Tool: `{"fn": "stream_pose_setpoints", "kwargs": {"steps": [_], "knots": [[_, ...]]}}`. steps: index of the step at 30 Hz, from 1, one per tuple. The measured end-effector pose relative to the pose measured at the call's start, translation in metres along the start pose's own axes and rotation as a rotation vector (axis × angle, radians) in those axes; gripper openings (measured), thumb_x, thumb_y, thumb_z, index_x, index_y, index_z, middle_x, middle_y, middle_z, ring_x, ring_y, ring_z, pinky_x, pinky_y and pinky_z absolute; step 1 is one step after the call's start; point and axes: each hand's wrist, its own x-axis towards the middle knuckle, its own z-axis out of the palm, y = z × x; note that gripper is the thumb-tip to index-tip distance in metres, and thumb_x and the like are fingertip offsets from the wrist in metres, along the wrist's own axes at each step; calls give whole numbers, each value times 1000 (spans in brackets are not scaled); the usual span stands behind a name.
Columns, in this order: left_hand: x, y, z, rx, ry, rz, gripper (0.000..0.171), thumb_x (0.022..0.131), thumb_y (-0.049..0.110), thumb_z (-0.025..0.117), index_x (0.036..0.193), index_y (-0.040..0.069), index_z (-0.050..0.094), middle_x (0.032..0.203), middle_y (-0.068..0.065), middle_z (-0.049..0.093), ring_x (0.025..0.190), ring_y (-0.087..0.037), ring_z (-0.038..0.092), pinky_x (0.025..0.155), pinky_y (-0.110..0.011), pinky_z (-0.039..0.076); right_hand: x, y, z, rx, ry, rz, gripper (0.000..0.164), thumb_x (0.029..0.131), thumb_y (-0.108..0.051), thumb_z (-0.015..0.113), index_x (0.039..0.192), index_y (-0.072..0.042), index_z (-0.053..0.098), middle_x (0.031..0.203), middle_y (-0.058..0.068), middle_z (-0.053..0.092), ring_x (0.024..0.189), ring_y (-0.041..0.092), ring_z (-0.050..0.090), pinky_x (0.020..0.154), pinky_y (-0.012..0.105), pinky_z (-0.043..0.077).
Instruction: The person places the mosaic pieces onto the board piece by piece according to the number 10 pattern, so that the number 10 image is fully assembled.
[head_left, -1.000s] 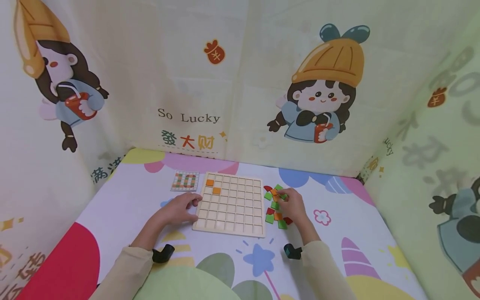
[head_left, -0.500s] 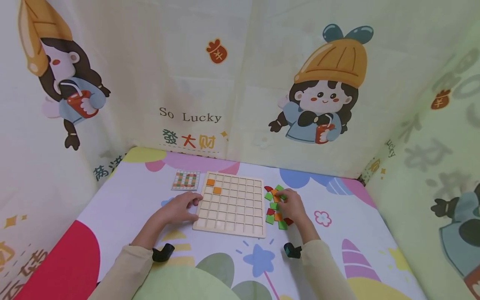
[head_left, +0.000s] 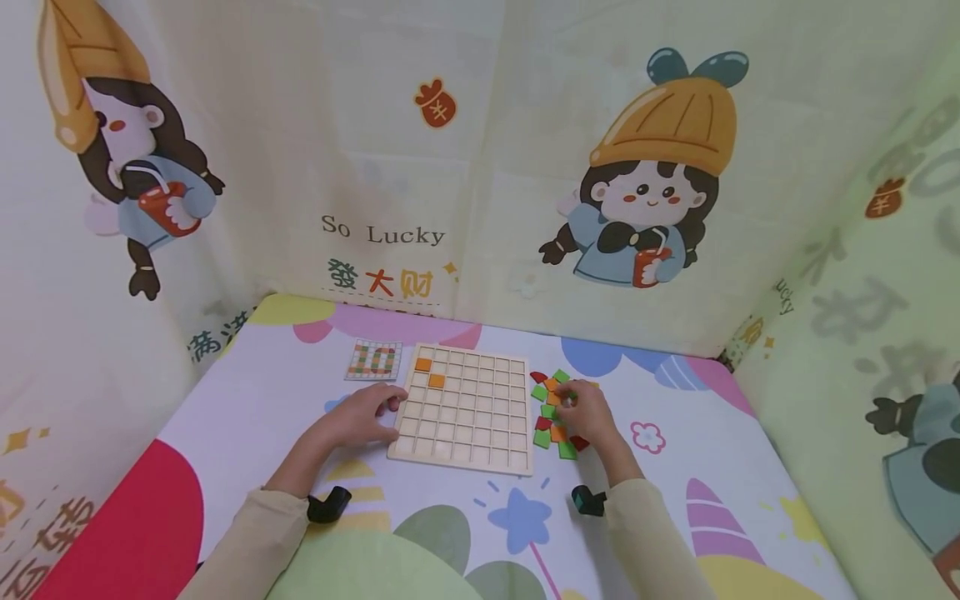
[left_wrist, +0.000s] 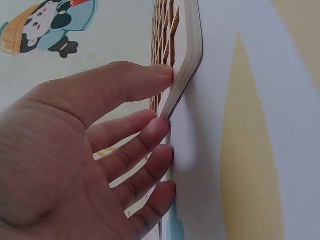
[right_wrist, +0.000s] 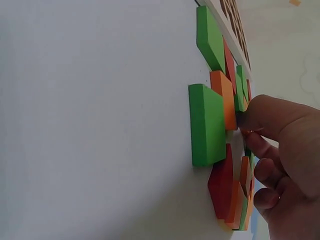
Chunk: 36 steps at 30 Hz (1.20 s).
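Soft, even light fills the head view, its wide lens stretching the cloth (head_left: pixel 67 333) at nine o'clock; both wrist views are dimmer, the right's bench (right_wrist: pixel 165 220) shadowed toward six o'clock.

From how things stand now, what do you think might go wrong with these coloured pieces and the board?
The right hand is among crowded loose pieces, so it might nudge neighbours. The left hand touches the edge of the wooden board; a push could shift it, perhaps jarring the two orange tiles. The pattern card lies just beyond that hand and might get bumped.
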Motion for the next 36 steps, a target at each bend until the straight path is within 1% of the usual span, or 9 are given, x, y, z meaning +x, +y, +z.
{"fn": "stream_pose_setpoints", "kwargs": {"steps": [4,8,14,20,25,30,32,36], "knots": [[0,1,0,1,-4,-6,52,75,10,78,122,2,56,96,-4,53,83,-17,43,73,-30,36,1,2,-1,-18,-8,14,29,80,-16,71,109,-12,67,111,9,62,99,25,54,83,37,55],[0,3,0,1,-5,-2,52,76,10,77,122,2,56,96,-4,53,83,-18,43,73,-30,36,0,3,-1,-24,4,27,30,79,-17,73,108,-11,67,107,9,61,97,23,54,79,34,55],[-1,4,0,14,1,0,52,75,10,78,121,2,56,96,-5,53,83,-17,43,73,-30,36,-5,2,-2,21,18,35,31,79,-14,72,110,-9,66,112,11,60,100,24,55,78,33,56],[0,3,0,16,3,2,51,75,10,77,121,2,56,96,-5,53,83,-17,43,73,-30,36,-8,-1,-4,47,37,34,30,79,-14,72,109,-10,66,119,12,58,103,26,54,77,33,57],[0,2,0,20,2,3,51,75,11,76,121,2,56,96,-5,53,82,-16,42,73,-30,36,-9,-3,-2,68,42,12,30,80,-15,72,109,-12,66,117,10,60,98,24,53,72,29,55],[0,2,0,20,6,3,50,75,11,76,120,2,56,96,-4,53,82,-16,43,73,-30,36,-10,-6,1,88,28,-8,31,79,-15,73,109,-13,66,117,9,60,100,24,53,71,29,55],[0,2,0,18,7,1,50,75,11,77,120,2,56,95,-4,53,82,-16,43,73,-30,36,-11,-8,2,94,21,-9,30,79,-16,73,108,-13,65,115,8,60,96,24,54,69,29,55],[0,2,0,19,7,-3,51,75,11,77,120,3,56,95,-4,53,82,-16,43,73,-30,36,-12,-12,3,92,19,-25,29,79,-15,73,107,-13,65,109,6,61,82,21,52,62,26,50]]}}
